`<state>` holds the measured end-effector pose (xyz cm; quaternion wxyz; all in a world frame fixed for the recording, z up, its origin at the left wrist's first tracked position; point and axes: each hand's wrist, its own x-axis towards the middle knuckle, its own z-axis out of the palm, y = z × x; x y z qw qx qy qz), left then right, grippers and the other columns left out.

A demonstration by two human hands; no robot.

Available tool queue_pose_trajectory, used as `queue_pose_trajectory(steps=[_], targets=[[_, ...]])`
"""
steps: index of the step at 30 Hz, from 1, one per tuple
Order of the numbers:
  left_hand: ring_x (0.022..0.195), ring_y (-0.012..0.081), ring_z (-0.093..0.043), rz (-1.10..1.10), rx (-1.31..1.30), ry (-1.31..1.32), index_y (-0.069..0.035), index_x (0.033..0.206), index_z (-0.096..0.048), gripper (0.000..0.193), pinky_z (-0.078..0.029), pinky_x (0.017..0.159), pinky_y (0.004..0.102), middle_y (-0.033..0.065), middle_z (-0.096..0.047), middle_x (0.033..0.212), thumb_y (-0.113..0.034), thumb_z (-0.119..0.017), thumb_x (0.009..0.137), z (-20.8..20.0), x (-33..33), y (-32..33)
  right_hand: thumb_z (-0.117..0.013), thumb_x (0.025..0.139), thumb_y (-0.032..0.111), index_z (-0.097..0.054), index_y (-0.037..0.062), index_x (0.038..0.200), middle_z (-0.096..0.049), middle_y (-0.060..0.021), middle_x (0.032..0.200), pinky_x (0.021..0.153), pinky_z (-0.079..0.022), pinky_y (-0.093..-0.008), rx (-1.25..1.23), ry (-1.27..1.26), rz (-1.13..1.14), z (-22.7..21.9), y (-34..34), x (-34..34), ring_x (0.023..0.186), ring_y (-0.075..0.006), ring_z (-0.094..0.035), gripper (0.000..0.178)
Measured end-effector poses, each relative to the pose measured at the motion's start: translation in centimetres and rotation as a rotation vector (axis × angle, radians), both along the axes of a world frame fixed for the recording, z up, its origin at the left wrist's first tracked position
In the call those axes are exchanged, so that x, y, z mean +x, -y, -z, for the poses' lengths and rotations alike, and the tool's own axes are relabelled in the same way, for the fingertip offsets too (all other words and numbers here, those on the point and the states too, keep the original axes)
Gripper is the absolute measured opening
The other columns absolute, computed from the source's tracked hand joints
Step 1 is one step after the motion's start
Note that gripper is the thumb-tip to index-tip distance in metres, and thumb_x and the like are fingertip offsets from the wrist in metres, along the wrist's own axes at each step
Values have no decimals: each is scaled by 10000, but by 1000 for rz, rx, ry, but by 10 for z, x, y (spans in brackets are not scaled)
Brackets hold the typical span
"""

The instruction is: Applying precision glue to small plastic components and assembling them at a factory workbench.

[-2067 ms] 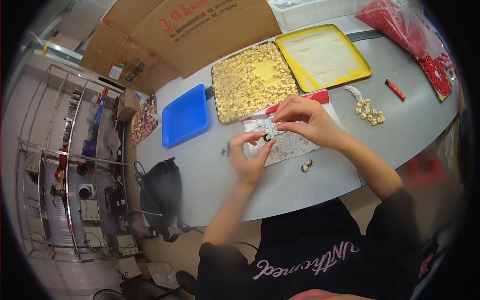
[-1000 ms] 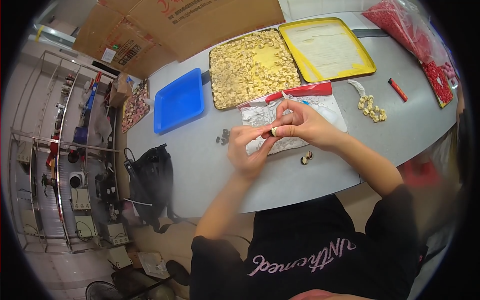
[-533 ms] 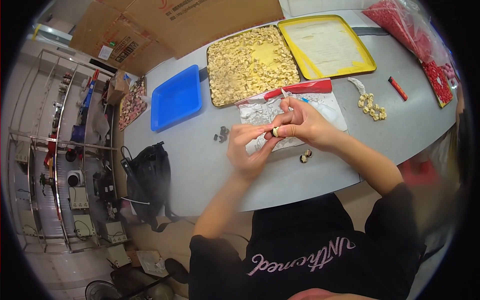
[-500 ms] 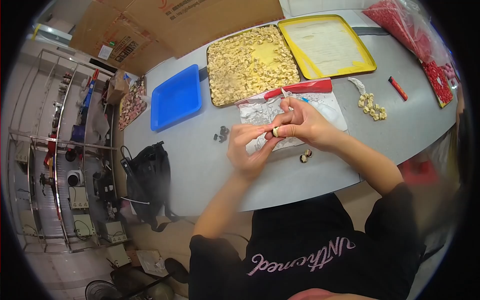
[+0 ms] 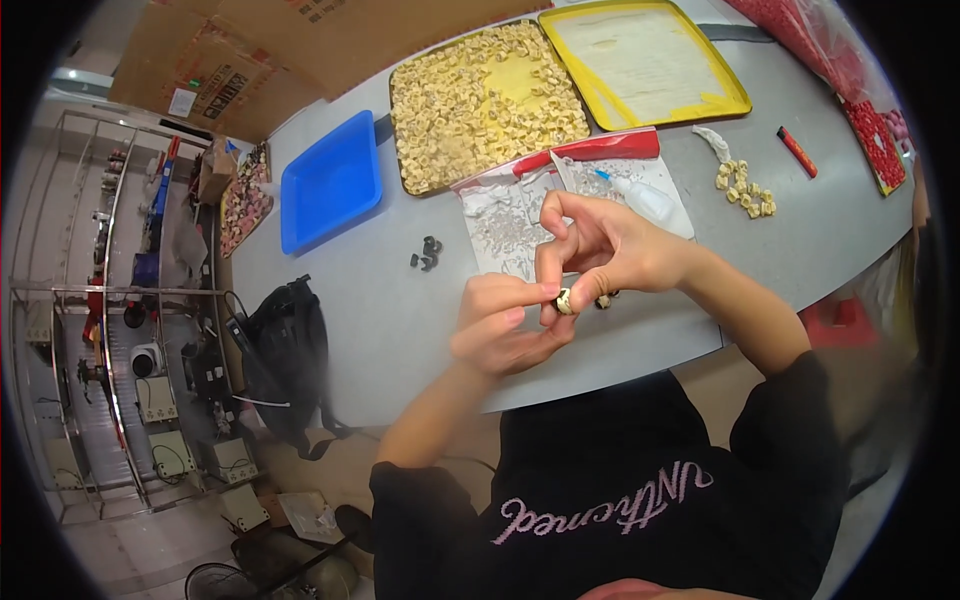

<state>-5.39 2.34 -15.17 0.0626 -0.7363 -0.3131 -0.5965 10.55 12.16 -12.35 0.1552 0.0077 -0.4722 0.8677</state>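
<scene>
Both my hands meet over the near part of the grey table. My left hand and my right hand pinch one small cream-coloured part between their fingertips. Just behind them lies a clear plastic bag with a red strip, holding small pale pieces, and a small white squeeze bottle rests on it. A tray full of cream parts stands further back.
A yellow tray sits at the back right, a blue lid at the back left. Small black parts, a loose pile of cream parts, a red stick and red bags lie around. Cardboard boxes, metal shelving and a black backpack stand left.
My hands have drawn back from the plastic bag toward the table's near edge, still pinching the small cream part between them.
</scene>
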Motion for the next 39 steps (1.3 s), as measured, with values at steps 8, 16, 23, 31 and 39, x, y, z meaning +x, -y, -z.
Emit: queue_pose_trajectory(steps=[8, 16, 23, 31, 39], targets=[[642, 175, -557, 61, -82, 6, -107, 1138, -372, 707, -425, 522, 248, 75, -621, 916, -17, -839, 615, -9, -2, 8, -756, 755, 3, -277, 103, 959, -648, -146, 895, 803, -516, -343, 93, -4, -25, 5, 2, -2, 894, -271, -668, 531], [604, 175, -555, 131, -279, -38, -95, 985, -466, 572, -436, 524, 260, 46, -618, 770, -70, -873, 585, -25, -11, 19, -797, 725, 37, -288, 105, 962, -664, -113, 868, 837, -440, -301, 127, 9, -44, 3, 7, -4, 866, -180, -597, 565], [726, 141, -525, 91, -308, -67, -150, 1196, -279, 868, -404, 655, 252, 30, -579, 827, -48, -851, 552, -18, -7, 12, -789, 730, 31, -316, 79, 1038, -664, -101, 873, 768, -480, -301, 22, 91, 7, 1, 7, 2, 837, -184, -626, 566], [766, 151, -527, 94, -430, 291, -60, 1189, -322, 716, -437, 705, 264, 99, -548, 871, 53, -734, 615, 1, -4, -11, -620, 889, 72, -502, 0, 969, -618, -78, 888, 800, -498, -290, 834, 97, 830, -14, -26, 15, 864, -153, -644, 159], [755, 162, -597, 88, -640, 141, -54, 1029, -465, 498, -513, 708, 272, 65, -595, 841, -10, -769, 637, 5, -3, -9, -697, 817, 359, -544, 10, 956, -619, -147, 899, 725, -479, -363, 1386, 985, 804, -13, -28, 44, 815, -283, -599, 406]])
